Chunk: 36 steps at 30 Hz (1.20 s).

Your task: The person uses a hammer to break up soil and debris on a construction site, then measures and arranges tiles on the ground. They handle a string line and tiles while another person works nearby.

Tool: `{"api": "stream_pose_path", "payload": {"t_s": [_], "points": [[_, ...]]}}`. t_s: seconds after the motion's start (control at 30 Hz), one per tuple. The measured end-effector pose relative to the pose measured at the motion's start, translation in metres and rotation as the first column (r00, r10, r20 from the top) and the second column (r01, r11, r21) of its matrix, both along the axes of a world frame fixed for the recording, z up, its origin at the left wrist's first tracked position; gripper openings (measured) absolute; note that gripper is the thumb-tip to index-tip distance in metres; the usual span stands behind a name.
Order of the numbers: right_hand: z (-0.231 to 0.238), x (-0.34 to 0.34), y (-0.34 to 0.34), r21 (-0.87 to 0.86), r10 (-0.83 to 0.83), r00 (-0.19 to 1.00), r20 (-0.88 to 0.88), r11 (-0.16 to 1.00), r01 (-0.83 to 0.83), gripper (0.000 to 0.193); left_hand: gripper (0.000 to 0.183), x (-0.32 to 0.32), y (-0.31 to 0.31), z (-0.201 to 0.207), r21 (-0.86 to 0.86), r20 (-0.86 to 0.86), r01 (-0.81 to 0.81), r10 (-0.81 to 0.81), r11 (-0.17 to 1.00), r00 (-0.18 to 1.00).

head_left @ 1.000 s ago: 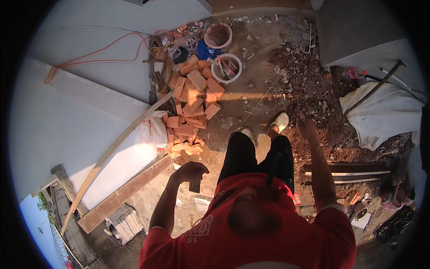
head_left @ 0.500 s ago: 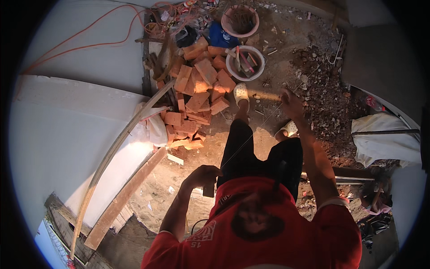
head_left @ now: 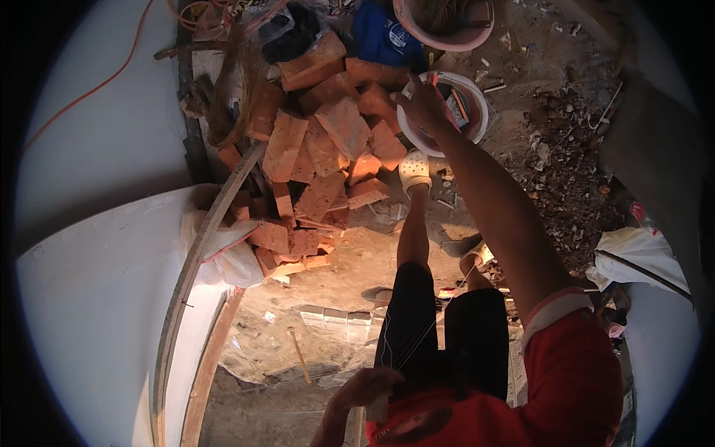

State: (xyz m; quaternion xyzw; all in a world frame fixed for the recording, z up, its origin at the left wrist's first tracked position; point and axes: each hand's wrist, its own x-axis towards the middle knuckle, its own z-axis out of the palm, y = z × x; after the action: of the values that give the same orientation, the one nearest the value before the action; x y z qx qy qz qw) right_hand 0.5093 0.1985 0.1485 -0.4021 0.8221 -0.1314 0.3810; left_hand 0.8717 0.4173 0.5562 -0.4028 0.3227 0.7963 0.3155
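Note:
My left hand [head_left: 372, 384] is low in front of my shirt, its fingers closed around a small flat block [head_left: 377, 410] that juts out below them. Thin pale string [head_left: 414, 344] runs from that hand up across my dark shorts. My right arm stretches far forward. At its end, my right hand [head_left: 426, 108] is over the left rim of a white bucket [head_left: 481, 112], its thumb and a finger apart. Inside the bucket are long-handled tools, one with an orange-brown strip [head_left: 459, 106]. The hand hides part of them, and any contact with a handle is unclear.
A heap of red bricks [head_left: 324, 141] lies left of the bucket. Beyond are a pink basin [head_left: 450, 43] and a blue bag [head_left: 381, 37]. A long wooden strip [head_left: 195, 272] leans across the white wall. Rubble [head_left: 570, 167] covers the right side.
My right hand has gone forward and left to the bucket, away from the string stretched between my hands. My left hand still grips the block. The view has shifted closer to the bricks.

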Motion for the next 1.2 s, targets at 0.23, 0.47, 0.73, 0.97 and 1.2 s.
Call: {"api": "stream_pose_path", "payload": {"t_s": [0.23, 0.47, 0.73, 0.97, 1.2], "points": [[-0.04, -0.025, 0.022, 0.267, 0.132, 0.986, -0.105, 0.959, -0.1, 0.053, 0.021, -0.015, -0.042, -0.009, 0.229, 0.174, -0.051, 0.011, 0.972, 0.985], [0.048, -0.008, 0.043, 0.094, -0.301, 0.945, -0.131, 0.945, 0.314, 0.044, 0.021, -0.027, -0.059, -0.019, 0.101, 0.012, 0.019, -0.02, 0.995, 1.0], [0.124, -0.047, 0.081, -0.143, -0.549, 0.834, 0.053, 0.823, 0.55, 0.038, 0.022, -0.049, -0.061, -0.024, 0.037, -0.053, 0.304, -0.302, 0.952, 0.952], [0.172, -0.065, 0.242, -0.045, -0.526, 0.417, 0.741, 0.581, 0.813, 0.052, 0.022, -0.064, -0.038, -0.015, -0.076, -0.023, 0.324, -0.326, 0.943, 0.945], [0.254, -0.039, 0.493, 0.063, -0.272, 0.119, 0.955, 0.577, 0.814, 0.057, 0.026, -0.029, -0.016, 0.01, -0.174, 0.366, 0.56, -0.475, 0.81, 0.8]]}}
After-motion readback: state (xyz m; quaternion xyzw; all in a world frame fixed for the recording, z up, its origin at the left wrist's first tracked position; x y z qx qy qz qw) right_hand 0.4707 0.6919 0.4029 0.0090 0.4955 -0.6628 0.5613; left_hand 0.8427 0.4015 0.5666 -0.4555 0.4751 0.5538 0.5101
